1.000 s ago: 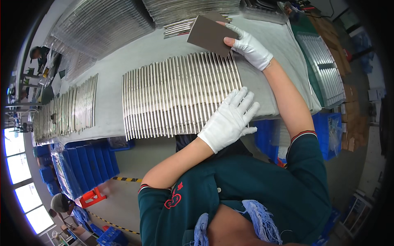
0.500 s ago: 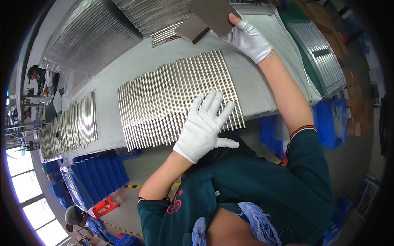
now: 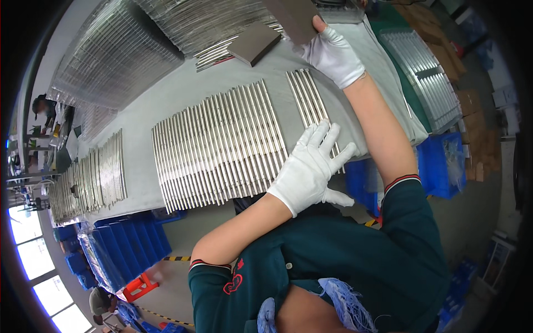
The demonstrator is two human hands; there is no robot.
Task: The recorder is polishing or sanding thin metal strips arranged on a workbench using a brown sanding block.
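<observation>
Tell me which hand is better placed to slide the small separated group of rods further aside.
Left. The left hand lies flat on the separated rods, fingers spread, while the right hand holds a grey board.

Both hands wear thin white fabric gloves: the left hand (image 3: 312, 168) has a glove that fits closely over the fingers and ends in a plain cuff at the wrist, and the right hand (image 3: 333, 55) has a matching glove, slightly creased across the back. The forearms are bare between gloves and sleeves. The person wears a dark green short-sleeved polo shirt (image 3: 355, 261) with a collar and a small pale button at the placket. Each sleeve hem carries a narrow red and white trim. A small red emblem sits on the left chest. A light blue frayed cloth (image 3: 338, 299) hangs at the neck
</observation>
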